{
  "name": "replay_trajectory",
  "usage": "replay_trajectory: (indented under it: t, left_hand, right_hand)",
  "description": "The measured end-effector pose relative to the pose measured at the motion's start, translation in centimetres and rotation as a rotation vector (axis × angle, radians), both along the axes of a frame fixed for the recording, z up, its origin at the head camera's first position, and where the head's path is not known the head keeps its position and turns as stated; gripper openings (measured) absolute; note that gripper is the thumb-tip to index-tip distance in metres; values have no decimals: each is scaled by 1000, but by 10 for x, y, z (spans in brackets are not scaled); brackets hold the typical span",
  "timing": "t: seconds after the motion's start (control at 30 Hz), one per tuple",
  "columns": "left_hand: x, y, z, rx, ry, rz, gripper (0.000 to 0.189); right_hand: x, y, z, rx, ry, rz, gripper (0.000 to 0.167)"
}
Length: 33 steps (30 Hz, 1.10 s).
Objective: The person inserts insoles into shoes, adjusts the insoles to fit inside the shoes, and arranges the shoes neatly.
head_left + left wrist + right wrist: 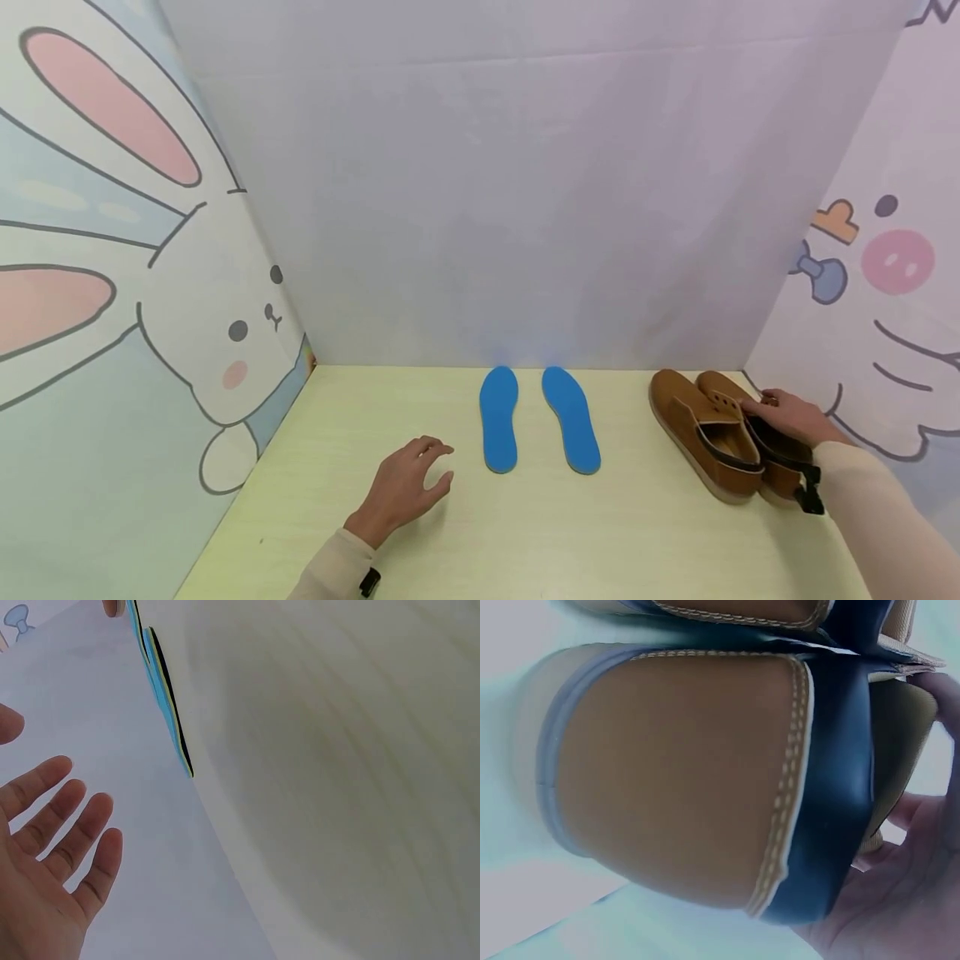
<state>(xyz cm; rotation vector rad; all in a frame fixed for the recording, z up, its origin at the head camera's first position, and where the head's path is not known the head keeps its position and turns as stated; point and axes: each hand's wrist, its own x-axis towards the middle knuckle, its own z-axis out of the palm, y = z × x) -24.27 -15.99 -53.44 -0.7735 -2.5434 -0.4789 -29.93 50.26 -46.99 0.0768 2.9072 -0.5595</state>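
A pale wooden table sits boxed in by cloth: a plain grey-white hanging behind, a cartoon rabbit on the left and a pig-nosed figure on the right. Over at the right, the person's right hand grasps the outer shoe of a brown pair, thumb at the throat of the upper. The inner shoe lies tight alongside it. Both run slantwise, toes toward the back and somewhat left, heels toward the near right.

The blue insoles lie flat in the middle, between the two hands, with bare board separating them from the shoes. The left insole points almost straight away from the person; the right insole leans, its far end tipped left, so it roughly shares the shoes' slant. The left hand hovers empty, fingers loosely bent and thumb apart; the left insole is just to its right and a little farther back, clearly nearer to it than to the other hand.

From where I stand, room is tight at the rear: insole tips and shoe toes come close to the back edge. The right side looks cramped too. The open stretch is in front of the insoles, and I'd judge it the easiest ground for moving.
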Motion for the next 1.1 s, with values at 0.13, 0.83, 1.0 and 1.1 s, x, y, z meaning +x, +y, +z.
replay_trajectory:
  t: [0.13, 0.83, 1.0, 1.1]
  left_hand:
    - [0, 1, 3, -1, -5, 3, 28]
    - [0, 3, 8, -2, -3, -3, 30]
    - [2, 3, 8, 2, 2, -1, 29]
    - [2, 3, 7, 6, 2, -2, 30]
  right_hand:
    - [3, -1, 3, -32, 9, 25, 97]
    - [17, 7, -9, -138, 98, 143, 93]
    - [23, 11, -12, -179, 75, 135, 94]
    - [25, 12, -14, -190, 81, 134, 93]
